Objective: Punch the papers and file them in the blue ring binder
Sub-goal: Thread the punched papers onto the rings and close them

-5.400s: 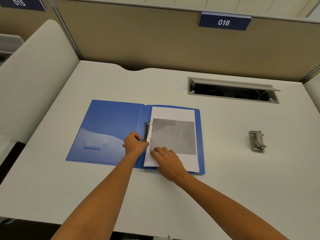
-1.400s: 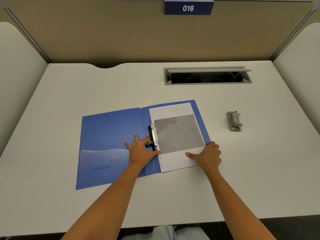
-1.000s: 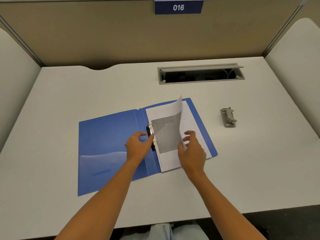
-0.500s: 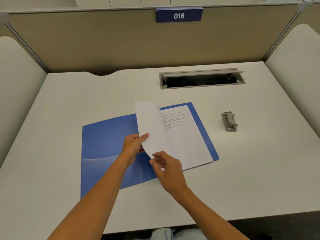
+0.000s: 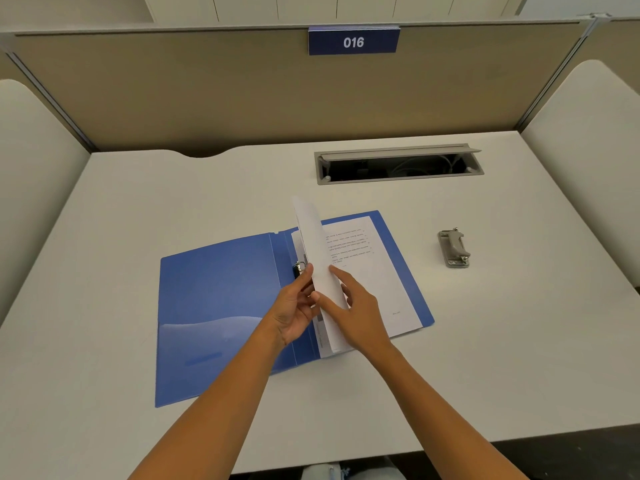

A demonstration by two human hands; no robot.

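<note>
The blue ring binder (image 5: 221, 292) lies open on the white desk (image 5: 138, 209). A printed sheet (image 5: 374, 275) lies flat on its right half. Above the spine a white sheet (image 5: 317, 244) stands nearly on edge, curled upward. My left hand (image 5: 294, 306) holds that sheet from the left, fingertips beside the metal ring mechanism (image 5: 299, 266). My right hand (image 5: 356, 310) pinches the same sheet from the right, thumb on its near face. The lower ring is hidden behind my hands.
A grey hole punch (image 5: 454, 248) sits on the desk right of the binder. An open cable tray (image 5: 398, 166) is recessed at the back. Beige partitions with a "016" sign (image 5: 353, 41) enclose the desk on three sides.
Over the last second my right hand lifted the top grey-printed sheet and turned it left; it now stands more upright over the spine, with both hands on it.
</note>
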